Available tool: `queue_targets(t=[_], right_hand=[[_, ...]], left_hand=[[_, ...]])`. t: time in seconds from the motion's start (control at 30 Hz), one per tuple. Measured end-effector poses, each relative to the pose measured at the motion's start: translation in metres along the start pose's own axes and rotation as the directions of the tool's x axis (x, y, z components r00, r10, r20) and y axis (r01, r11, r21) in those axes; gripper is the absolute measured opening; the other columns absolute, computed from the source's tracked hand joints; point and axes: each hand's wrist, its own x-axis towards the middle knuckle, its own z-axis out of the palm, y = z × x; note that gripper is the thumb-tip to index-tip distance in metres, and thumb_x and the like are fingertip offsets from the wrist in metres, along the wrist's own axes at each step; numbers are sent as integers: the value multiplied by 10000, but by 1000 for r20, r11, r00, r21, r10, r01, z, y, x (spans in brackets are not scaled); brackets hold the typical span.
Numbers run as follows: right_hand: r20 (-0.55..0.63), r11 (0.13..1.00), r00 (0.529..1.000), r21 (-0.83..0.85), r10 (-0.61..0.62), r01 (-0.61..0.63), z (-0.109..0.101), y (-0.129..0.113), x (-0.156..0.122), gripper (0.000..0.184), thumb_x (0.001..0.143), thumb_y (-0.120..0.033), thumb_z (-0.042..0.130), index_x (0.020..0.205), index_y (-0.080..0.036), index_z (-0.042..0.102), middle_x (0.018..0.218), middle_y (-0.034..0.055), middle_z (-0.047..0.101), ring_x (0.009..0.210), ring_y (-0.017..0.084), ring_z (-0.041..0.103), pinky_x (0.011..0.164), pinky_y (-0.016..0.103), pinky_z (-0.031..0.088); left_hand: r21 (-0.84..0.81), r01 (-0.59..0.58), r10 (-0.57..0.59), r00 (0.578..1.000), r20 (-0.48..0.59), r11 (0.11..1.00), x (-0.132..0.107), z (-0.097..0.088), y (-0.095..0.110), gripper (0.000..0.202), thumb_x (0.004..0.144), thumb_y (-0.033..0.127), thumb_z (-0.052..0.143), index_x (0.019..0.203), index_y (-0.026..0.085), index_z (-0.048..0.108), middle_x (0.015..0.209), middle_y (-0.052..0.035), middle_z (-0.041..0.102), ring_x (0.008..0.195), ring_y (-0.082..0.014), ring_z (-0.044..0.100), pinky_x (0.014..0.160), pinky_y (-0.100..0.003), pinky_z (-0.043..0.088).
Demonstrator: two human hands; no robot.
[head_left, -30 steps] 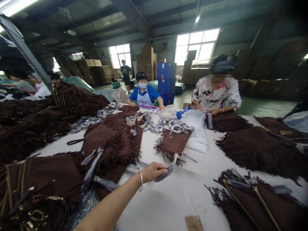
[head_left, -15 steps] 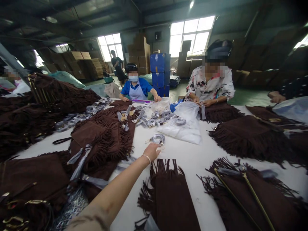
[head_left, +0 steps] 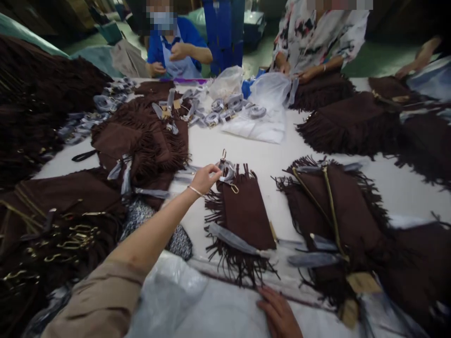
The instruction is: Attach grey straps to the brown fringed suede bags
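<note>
My left hand [head_left: 206, 180] pinches a coiled bag strap [head_left: 229, 172] in clear wrapping. Gold clasps stick out above and below the coil. The strap is held over the far end of a dark brown fringed bag [head_left: 244, 206], which lies flat on the white table [head_left: 268, 155]. A plastic-wrapped piece [head_left: 234, 239] lies across the bag's near end. At the table's near edge, just below the bag's fringe, my right hand [head_left: 278, 310] rests with its fingers extended and nothing visible in them.
More fringed bags [head_left: 338, 202] lie at the right, with gold zippers showing. Brown bags [head_left: 137, 136] are piled at the left. Several wrapped straps [head_left: 225, 110] lie beside a clear plastic bag [head_left: 260, 126]. Two co-workers [head_left: 179, 47] are at the far side.
My left hand has lifted the coiled strap off the table and brought it nearer, over the bag. My right hand has come into view. The camera has tilted down.
</note>
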Motion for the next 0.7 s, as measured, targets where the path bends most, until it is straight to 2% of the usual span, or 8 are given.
queue_targets(t=[0.1,0.13,0.2,0.3,0.4,0.53,0.6,0.7], right_hand=[[67,997,997,-73,-24,29,-6,-1,-1,403,747,-45,408,1045,-255,581,1222,42,565,1193,201,469,925,445,502],[66,997,998,-73,-21,26,-8,-2,0,374,763,-46,398,1027,-233,587,1215,57,566,1198,199,461,939,449,485],[65,999,998,-45,-11,14,-12,-6,2,329,786,-55,393,984,-219,598,1204,61,566,1198,193,451,960,454,456],[37,1000,999,32,0,-1,-16,-11,1,321,798,-60,392,986,-226,593,1166,52,576,1160,179,470,956,444,445],[-6,995,1000,95,13,-12,-26,-18,1,353,804,-58,387,1051,-235,566,1140,59,575,1119,181,489,932,441,442],[-39,992,999,128,9,-4,-45,-37,28,344,826,-82,391,1079,-247,555,1163,67,555,1115,188,481,923,429,420],[56,990,996,122,-76,69,-45,-51,53,333,842,-110,401,1100,-260,548,1140,58,571,1084,180,493,910,403,415],[252,984,951,47,-177,171,-24,-70,87,291,858,-191,447,1127,-270,526,1077,43,596,1003,180,515,865,382,417]], left_hand=[[-17,20,-19,1000,21,1000,-67,-16,5,216,820,361,494,863,189,617,871,-11,652,848,-132,572,825,-257,432],[-17,51,-50,998,25,999,-80,-17,4,221,821,347,493,910,189,619,895,-18,654,861,-135,573,824,-260,437],[8,94,-94,995,33,996,-90,-12,-2,253,817,298,492,1006,178,610,925,-31,659,888,-142,574,832,-269,442],[159,73,-77,997,22,985,-71,3,-7,327,792,224,503,1098,139,581,975,-59,654,965,-174,556,925,-327,401],[315,16,-30,999,41,949,-36,21,-5,438,771,198,520,1199,107,515,1171,-113,577,1108,-218,481,1012,-374,321],[402,24,-70,993,100,915,5,50,-4,573,765,130,499,1324,111,380,1365,-121,414,1263,-256,317,1056,-408,261],[440,57,-130,982,137,896,17,61,-8,559,768,98,474,1319,128,388,1350,-119,427,1240,-267,336,1014,-434,305],[515,30,-137,976,171,857,25,69,-17,357,813,130,428,1144,124,561,1245,-152,498,1150,-281,401,944,-463,345]])
